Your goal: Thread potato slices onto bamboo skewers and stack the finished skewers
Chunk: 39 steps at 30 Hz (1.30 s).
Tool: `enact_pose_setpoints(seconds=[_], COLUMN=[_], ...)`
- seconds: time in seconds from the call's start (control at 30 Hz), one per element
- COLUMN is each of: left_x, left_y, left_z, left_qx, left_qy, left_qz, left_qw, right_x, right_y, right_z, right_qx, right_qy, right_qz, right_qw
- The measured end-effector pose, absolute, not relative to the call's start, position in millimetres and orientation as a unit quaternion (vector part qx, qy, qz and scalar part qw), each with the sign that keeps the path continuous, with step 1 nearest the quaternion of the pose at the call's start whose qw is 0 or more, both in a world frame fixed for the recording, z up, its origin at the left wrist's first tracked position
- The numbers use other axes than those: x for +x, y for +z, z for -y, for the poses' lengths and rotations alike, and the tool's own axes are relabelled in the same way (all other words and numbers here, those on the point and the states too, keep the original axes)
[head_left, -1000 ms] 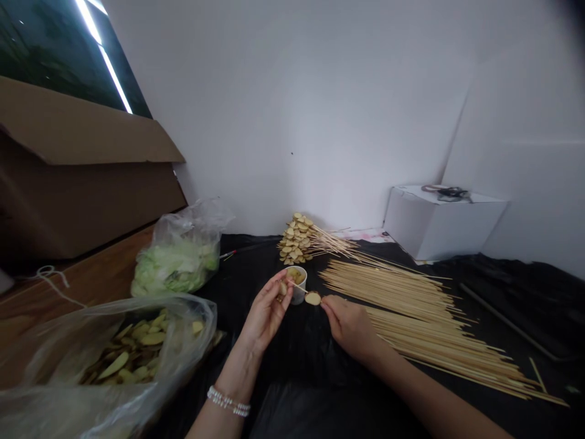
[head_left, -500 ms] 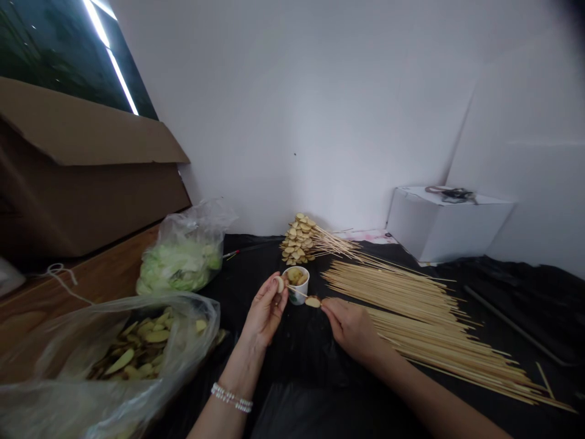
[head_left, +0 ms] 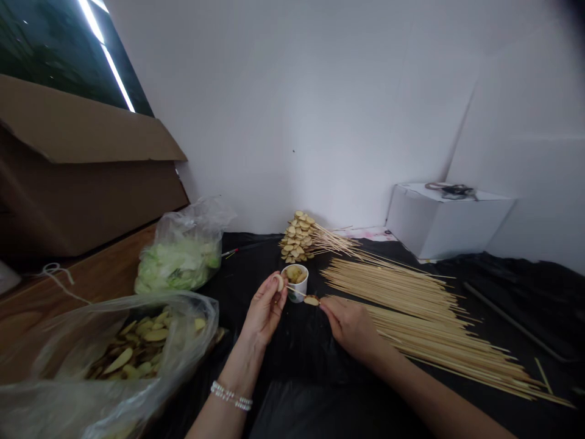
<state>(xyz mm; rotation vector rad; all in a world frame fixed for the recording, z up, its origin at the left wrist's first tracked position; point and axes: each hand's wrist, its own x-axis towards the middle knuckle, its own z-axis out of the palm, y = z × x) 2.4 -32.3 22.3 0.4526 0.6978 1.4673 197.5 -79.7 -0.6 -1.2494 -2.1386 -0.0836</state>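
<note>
Between the thumb and fingers of my left hand (head_left: 264,310) is a pale potato slice (head_left: 278,282), held at the tip of a thin wooden skewer (head_left: 297,291). My right hand (head_left: 350,326) pinches that skewer from the other side. Close by its fingertips, another potato slice (head_left: 312,300) is threaded on the stick. Just behind the hands stands a white paper cup (head_left: 299,291) with potato pieces inside. Whether the skewer's point has pierced the left-hand slice is hard to make out.
Filled skewers (head_left: 298,238) are heaped by the wall. Many bare skewers (head_left: 397,292) lie on the right. On the left are an open plastic bag of potato slices (head_left: 153,335), a bag of cabbage-like leaves (head_left: 178,262) and a cardboard box (head_left: 91,195). A white box (head_left: 448,222) stands back right.
Both hands keep nearly the same pose, with the skewer and slices still between them. The whole view has shifted very slightly.
</note>
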Motion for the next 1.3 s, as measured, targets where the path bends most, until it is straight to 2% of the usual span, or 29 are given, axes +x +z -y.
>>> enact_pose_setpoints(seconds=[0.53,0.7,0.97,1.3], left_x=[5.0,7.2,5.6,3.4], left_y=[19.6,18.6,17.8,20.9], left_z=[35.7,36.7,36.6,34.0], left_qx=[0.311,0.346,0.337,0.32], left_qy=[0.659,0.657,0.628,0.66], left_qz=[-0.35,-0.367,-0.38,-0.369], left_qw=[0.588,0.561,0.589,0.57], right_x=[197.2,196.6,195.7,195.0], right_y=[2.0,-1.9,-1.1,-1.4], right_z=[81.7,80.0,79.3,79.8], right_qx=[-0.498,-0.491,-0.471,-0.491], right_qy=[-0.003,0.021,0.035,0.057], right_qz=[0.818,0.816,0.818,0.801], right_qw=[0.287,0.303,0.328,0.337])
